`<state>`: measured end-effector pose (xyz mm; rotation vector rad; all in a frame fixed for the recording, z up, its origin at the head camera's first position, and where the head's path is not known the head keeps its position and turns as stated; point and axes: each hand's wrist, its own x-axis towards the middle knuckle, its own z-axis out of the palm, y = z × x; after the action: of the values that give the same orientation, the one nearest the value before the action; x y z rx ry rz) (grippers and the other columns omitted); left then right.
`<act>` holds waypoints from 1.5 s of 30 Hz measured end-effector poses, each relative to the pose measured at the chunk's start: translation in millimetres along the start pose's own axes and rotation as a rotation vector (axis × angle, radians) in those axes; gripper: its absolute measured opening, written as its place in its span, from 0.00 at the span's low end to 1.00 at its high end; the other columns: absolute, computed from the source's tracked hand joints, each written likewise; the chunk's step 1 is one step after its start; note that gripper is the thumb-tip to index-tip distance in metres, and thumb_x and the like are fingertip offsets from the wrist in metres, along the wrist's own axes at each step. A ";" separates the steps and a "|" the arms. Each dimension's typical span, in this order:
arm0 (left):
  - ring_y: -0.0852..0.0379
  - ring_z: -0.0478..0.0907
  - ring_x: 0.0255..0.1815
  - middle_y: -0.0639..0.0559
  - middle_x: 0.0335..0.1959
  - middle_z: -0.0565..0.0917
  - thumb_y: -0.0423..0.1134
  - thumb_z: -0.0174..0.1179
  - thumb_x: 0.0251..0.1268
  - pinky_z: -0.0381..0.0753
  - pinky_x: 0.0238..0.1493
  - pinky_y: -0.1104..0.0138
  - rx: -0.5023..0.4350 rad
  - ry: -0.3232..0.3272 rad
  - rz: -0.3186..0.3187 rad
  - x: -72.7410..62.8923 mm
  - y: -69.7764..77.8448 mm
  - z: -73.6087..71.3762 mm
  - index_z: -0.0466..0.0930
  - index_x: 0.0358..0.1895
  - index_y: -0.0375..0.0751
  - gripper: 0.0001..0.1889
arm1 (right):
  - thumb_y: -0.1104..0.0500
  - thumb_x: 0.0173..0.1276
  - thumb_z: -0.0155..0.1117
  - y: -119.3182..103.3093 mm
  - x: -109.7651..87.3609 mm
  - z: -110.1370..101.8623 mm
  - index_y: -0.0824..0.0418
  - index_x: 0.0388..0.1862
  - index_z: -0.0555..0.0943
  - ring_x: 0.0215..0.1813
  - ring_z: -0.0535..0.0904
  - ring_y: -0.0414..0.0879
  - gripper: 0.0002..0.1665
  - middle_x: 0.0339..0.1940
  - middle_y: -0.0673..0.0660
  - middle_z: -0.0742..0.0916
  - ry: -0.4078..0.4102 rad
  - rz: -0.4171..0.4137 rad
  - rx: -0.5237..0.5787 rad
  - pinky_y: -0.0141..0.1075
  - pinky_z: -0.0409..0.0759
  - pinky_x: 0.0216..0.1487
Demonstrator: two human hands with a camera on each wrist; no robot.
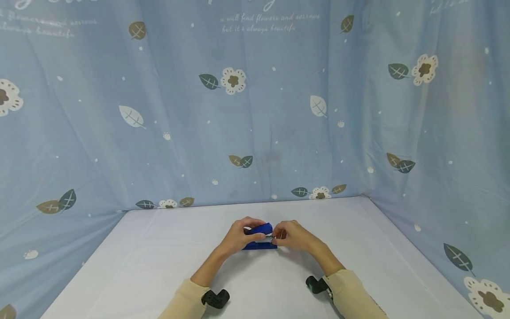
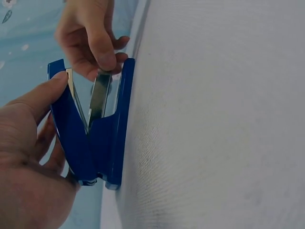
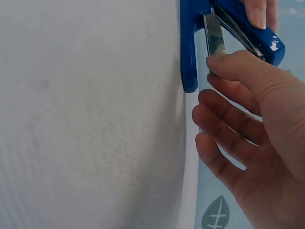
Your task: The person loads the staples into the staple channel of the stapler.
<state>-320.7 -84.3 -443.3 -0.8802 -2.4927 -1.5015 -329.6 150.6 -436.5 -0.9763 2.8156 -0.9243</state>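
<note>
A blue stapler (image 1: 260,229) stands on the white table, its top arm swung up from the base (image 2: 123,105). My left hand (image 1: 236,237) grips the raised top arm (image 2: 66,119), with the thumb near its front end in the left wrist view. Between arm and base juts the metal staple magazine (image 2: 98,98). Its front tip is pinched between thumb and index finger of my right hand (image 3: 267,109); the other fingers are loosely curled below. Whether staples lie in the magazine cannot be seen.
The white table (image 1: 151,261) reaches back to a blue curtain (image 1: 279,133) printed with leaves and flowers, which also hangs at both sides. A black wrist camera (image 1: 215,299) sits at the left cuff and another black device (image 1: 316,285) at the right.
</note>
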 end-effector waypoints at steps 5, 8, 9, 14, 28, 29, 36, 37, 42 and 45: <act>0.50 0.79 0.53 0.48 0.52 0.84 0.40 0.70 0.60 0.81 0.52 0.64 0.000 -0.015 -0.012 2.2 -3.9 -1.1 0.83 0.55 0.45 0.19 | 0.54 0.64 0.70 -0.3 0.5 -0.6 0.54 0.37 0.84 0.34 0.79 0.36 0.07 0.31 0.45 0.85 0.003 0.001 0.018 0.27 0.80 0.38; 0.51 0.79 0.52 0.49 0.51 0.85 0.42 0.71 0.59 0.81 0.50 0.68 -0.007 -0.019 -0.014 2.9 -4.8 -1.2 0.84 0.54 0.47 0.18 | 0.54 0.64 0.70 1.1 0.7 -0.5 0.55 0.36 0.83 0.33 0.79 0.36 0.07 0.30 0.45 0.85 0.005 -0.004 0.024 0.28 0.80 0.37; 0.52 0.79 0.52 0.49 0.50 0.85 0.42 0.71 0.59 0.81 0.50 0.68 -0.007 -0.019 -0.011 3.0 -5.1 -0.7 0.84 0.53 0.47 0.18 | 0.54 0.64 0.70 1.7 0.5 -0.4 0.54 0.36 0.83 0.33 0.79 0.37 0.06 0.30 0.45 0.85 0.005 -0.003 0.026 0.28 0.80 0.37; 0.50 0.79 0.50 0.48 0.49 0.85 0.41 0.71 0.58 0.80 0.48 0.69 -0.023 -0.012 0.000 2.9 -5.9 2.4 0.84 0.52 0.45 0.18 | 0.54 0.64 0.70 3.0 -1.3 0.1 0.54 0.35 0.83 0.33 0.79 0.38 0.06 0.30 0.46 0.85 0.007 -0.012 0.029 0.28 0.79 0.36; 0.54 0.81 0.48 0.48 0.48 0.86 0.43 0.71 0.58 0.81 0.47 0.69 0.039 -0.066 -0.037 2.9 -2.0 0.1 0.84 0.53 0.41 0.20 | 0.55 0.64 0.70 1.0 -2.2 -1.7 0.56 0.38 0.84 0.34 0.79 0.40 0.07 0.30 0.47 0.85 -0.003 -0.018 0.036 0.28 0.79 0.37; 0.54 0.81 0.48 0.48 0.48 0.86 0.43 0.71 0.58 0.81 0.48 0.69 0.041 -0.069 -0.037 2.7 -1.8 -0.1 0.83 0.53 0.41 0.20 | 0.55 0.64 0.70 1.1 -2.5 -1.7 0.56 0.38 0.84 0.34 0.79 0.40 0.07 0.30 0.47 0.86 -0.003 -0.018 0.035 0.28 0.79 0.37; 0.53 0.81 0.49 0.47 0.49 0.86 0.41 0.69 0.60 0.84 0.50 0.61 0.059 -0.100 -0.027 1.2 -1.6 -0.5 0.83 0.54 0.40 0.19 | 0.53 0.64 0.70 2.9 -3.9 -3.3 0.56 0.40 0.85 0.34 0.79 0.38 0.09 0.31 0.47 0.86 -0.005 -0.018 0.039 0.28 0.79 0.37; 0.53 0.81 0.49 0.48 0.49 0.86 0.42 0.69 0.60 0.84 0.51 0.61 0.059 -0.105 -0.036 1.3 -1.4 -0.7 0.83 0.54 0.41 0.19 | 0.53 0.64 0.70 3.2 -4.1 -3.8 0.56 0.40 0.85 0.33 0.79 0.37 0.10 0.31 0.47 0.86 -0.003 -0.017 0.040 0.28 0.79 0.37; 0.49 0.81 0.51 0.46 0.50 0.85 0.45 0.68 0.62 0.83 0.52 0.58 0.096 -0.135 -0.038 0.8 -0.9 -6.4 0.81 0.56 0.38 0.22 | 0.52 0.64 0.70 3.7 -5.4 -7.4 0.56 0.41 0.85 0.34 0.79 0.37 0.10 0.32 0.46 0.87 0.005 -0.001 0.024 0.28 0.79 0.37; 0.45 0.80 0.53 0.43 0.53 0.84 0.48 0.66 0.64 0.82 0.54 0.53 0.132 -0.145 -0.023 -1.9 -1.0 -13.7 0.79 0.58 0.36 0.24 | 0.51 0.65 0.69 2.5 -8.2 -11.0 0.55 0.42 0.85 0.36 0.79 0.36 0.11 0.34 0.45 0.86 0.002 0.019 -0.008 0.28 0.80 0.39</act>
<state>-322.4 -96.9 -437.8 -0.9732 -2.6770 -1.3042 -326.7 162.6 -430.2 -0.9479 2.8275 -0.9131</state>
